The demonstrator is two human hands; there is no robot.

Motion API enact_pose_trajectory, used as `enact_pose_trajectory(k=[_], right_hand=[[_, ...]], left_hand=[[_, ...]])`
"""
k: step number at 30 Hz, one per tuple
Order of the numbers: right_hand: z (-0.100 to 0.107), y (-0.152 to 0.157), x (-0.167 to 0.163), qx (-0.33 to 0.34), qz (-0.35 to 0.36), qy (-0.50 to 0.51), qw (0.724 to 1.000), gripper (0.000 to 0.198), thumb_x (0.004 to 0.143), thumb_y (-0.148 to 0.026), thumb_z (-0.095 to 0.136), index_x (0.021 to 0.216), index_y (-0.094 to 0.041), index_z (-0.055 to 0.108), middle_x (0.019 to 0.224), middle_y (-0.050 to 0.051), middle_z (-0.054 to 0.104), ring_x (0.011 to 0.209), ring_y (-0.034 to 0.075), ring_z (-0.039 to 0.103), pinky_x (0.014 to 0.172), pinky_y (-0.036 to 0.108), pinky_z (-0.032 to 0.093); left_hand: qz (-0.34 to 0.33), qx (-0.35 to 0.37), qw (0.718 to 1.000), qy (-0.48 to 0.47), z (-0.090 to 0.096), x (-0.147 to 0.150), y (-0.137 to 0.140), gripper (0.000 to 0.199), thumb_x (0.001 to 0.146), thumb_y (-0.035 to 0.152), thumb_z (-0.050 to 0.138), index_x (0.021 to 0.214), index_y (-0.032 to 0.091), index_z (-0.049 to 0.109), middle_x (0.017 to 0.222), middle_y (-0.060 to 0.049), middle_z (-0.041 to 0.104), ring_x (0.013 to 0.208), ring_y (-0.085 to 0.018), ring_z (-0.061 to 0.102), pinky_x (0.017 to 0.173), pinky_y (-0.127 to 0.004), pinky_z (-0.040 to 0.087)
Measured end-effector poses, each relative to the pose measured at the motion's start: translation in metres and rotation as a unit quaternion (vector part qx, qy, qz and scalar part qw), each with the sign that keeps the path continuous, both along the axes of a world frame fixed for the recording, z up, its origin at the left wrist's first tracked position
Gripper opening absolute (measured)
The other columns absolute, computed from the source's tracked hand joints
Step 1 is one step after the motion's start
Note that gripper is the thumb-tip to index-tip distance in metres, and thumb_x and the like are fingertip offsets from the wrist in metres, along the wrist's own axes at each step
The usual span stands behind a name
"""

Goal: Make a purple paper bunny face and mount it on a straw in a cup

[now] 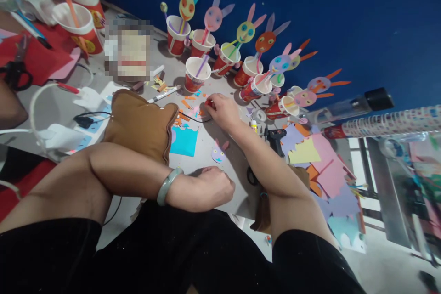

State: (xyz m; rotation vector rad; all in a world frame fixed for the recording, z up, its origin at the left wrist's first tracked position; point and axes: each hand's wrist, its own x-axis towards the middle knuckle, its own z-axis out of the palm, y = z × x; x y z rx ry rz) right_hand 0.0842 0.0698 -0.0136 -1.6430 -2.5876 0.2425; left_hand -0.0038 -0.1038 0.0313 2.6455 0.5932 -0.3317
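My right hand [222, 111] reaches over small paper scraps [188, 112], its thumb and fingers drawn together. A tiny reddish bit shows at the fingertips, too small to name. My left hand [215, 188] is curled closed at the table's near edge, with a pale green bangle [168, 187] on the wrist. Whatever it may hold is hidden. Between the hands lies a lilac paper rabbit face [218, 154] with pink ears. A turquoise paper sheet [185, 141] is left of that face. Beyond my right hand stands a paper cup [197, 76] with a purple strip in it.
Several cups with paper rabbits [246, 70] line the blue wall. A brown cushion [139, 124] lies at left beside a power strip [94, 124]. A glue gun [276, 140] and coloured paper sheets [330, 161] are at right. Scissors [17, 66] are far left, near another person's arm [10, 105].
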Motion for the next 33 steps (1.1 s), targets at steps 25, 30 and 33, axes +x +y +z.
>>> enact_pose_trajectory(k=[25, 30, 33], right_hand=[[-0.021, -0.011, -0.082, -0.054, 0.095, 0.144, 0.984, 0.031, 0.1, -0.026, 0.054, 0.124, -0.022, 0.072, 0.112, 0.008, 0.078, 0.102, 0.023, 0.07, 0.087, 0.032, 0.05], [-0.016, -0.017, -0.06, -0.035, 0.074, 0.141, 0.987, 0.041, 0.1, -0.029, 0.053, 0.137, -0.019, 0.067, 0.122, 0.011, 0.078, 0.112, 0.025, 0.069, 0.1, 0.036, 0.051], [-0.004, -0.011, -0.029, -0.022, 0.006, 0.102, 0.995, 0.039, 0.098, -0.026, 0.052, 0.13, -0.016, 0.071, 0.121, 0.013, 0.078, 0.112, 0.027, 0.07, 0.1, 0.038, 0.051]], left_hand=[[0.001, 0.035, 0.999, -0.024, -0.011, 0.001, -0.006, 0.034, 0.09, -0.002, 0.05, 0.114, 0.006, 0.074, 0.103, -0.02, 0.079, 0.085, -0.03, 0.077, 0.057, -0.035, 0.048], [0.003, 0.028, 0.999, -0.022, -0.003, 0.0, -0.002, 0.036, 0.09, -0.003, 0.048, 0.11, 0.007, 0.076, 0.102, -0.02, 0.08, 0.086, -0.03, 0.078, 0.058, -0.036, 0.052], [0.004, 0.031, 0.999, -0.035, -0.004, -0.001, -0.002, 0.032, 0.09, -0.002, 0.052, 0.107, 0.007, 0.077, 0.099, -0.019, 0.08, 0.087, -0.03, 0.079, 0.061, -0.035, 0.056]])
